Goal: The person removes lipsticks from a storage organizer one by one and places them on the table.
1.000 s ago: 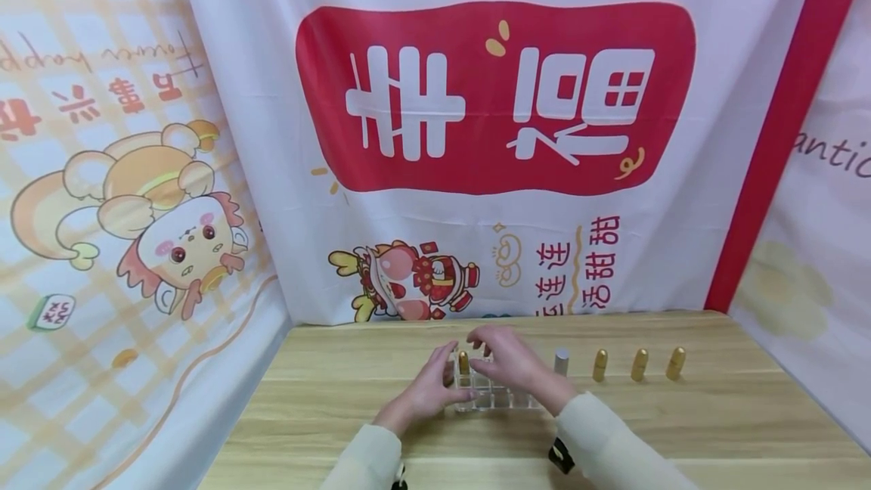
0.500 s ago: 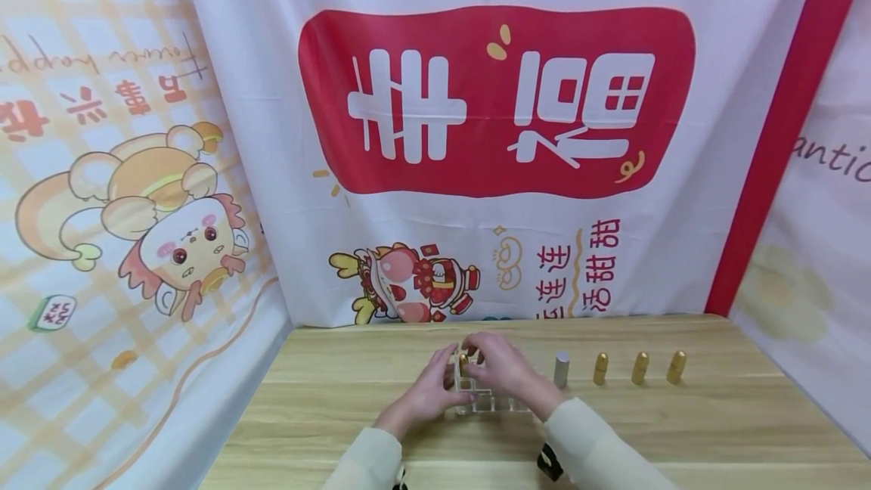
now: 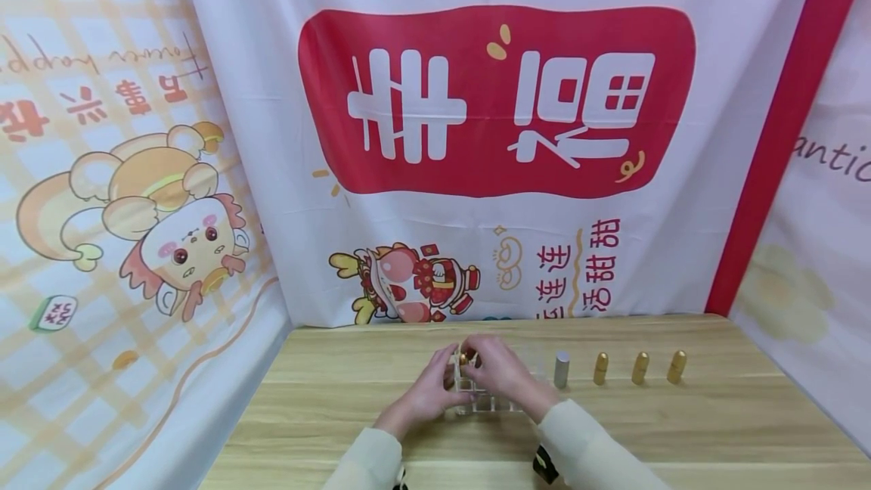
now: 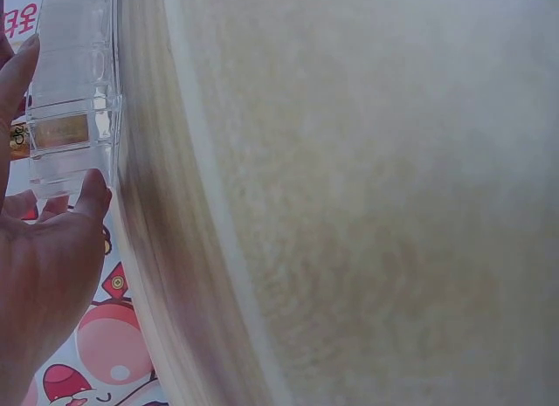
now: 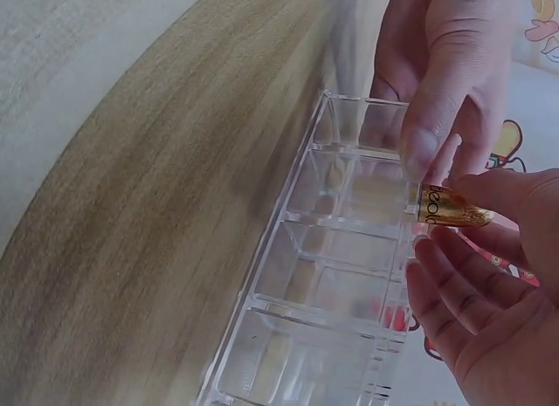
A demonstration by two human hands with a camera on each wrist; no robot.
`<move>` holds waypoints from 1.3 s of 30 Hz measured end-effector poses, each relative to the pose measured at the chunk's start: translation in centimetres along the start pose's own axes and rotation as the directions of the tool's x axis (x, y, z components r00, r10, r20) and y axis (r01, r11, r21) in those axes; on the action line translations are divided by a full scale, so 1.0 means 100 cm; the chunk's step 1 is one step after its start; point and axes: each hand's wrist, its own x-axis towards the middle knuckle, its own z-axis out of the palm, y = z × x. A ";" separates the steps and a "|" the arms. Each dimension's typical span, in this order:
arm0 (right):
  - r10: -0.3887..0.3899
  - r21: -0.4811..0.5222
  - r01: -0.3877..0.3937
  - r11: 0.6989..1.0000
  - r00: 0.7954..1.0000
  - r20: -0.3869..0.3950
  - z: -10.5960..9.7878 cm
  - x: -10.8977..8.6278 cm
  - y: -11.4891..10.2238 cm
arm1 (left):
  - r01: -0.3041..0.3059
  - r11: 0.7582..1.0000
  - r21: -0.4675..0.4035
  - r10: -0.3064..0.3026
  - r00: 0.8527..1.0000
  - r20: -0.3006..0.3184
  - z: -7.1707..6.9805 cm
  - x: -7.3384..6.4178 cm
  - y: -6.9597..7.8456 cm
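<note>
A clear acrylic organizer (image 3: pixel 493 402) with several compartments sits on the table. My left hand (image 3: pixel 429 392) grips its left end, thumb at the front and fingers round the side, as the left wrist view also shows with the hand (image 4: pixel 48 266) at that end. In a compartment near that end stands a gold bullet-shaped lipstick tube (image 5: pixel 454 208) with dark lettering, its rounded tip projecting above the walls. My right hand (image 3: pixel 500 369) reaches over the organizer and pinches this tube. In the right wrist view, the right fingers (image 5: pixel 463 279) curl close round it; its lower part is partly hidden.
To the organizer's right, a silver cylinder (image 3: pixel 561 369) and three gold bullet-shaped tubes stand in a row: the nearest tube (image 3: pixel 601 368), the middle tube (image 3: pixel 640 367) and the far right tube (image 3: pixel 677 367). Printed cloth (image 3: pixel 408 218) hangs behind the wooden table (image 3: pixel 340 392).
My right hand has moved left and down onto the gold tube, its fingers closing round it. My left hand stays at the organizer's left end. The head view has shifted slightly.
</note>
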 end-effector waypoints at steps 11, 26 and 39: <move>0.022 -0.021 -0.022 1.000 1.000 -0.011 0.004 0.002 0.002 | 0.012 1.000 0.001 -0.012 1.000 0.005 -0.001 -0.002 0.002; 0.003 -0.001 -0.003 1.000 1.000 -0.021 0.003 0.002 0.002 | 0.023 1.000 0.003 -0.023 1.000 0.009 -0.001 0.001 0.000; -0.020 -0.002 0.020 1.000 0.999 -0.041 -0.003 0.000 0.000 | 0.032 0.999 0.013 -0.032 0.999 0.002 0.000 0.002 -0.001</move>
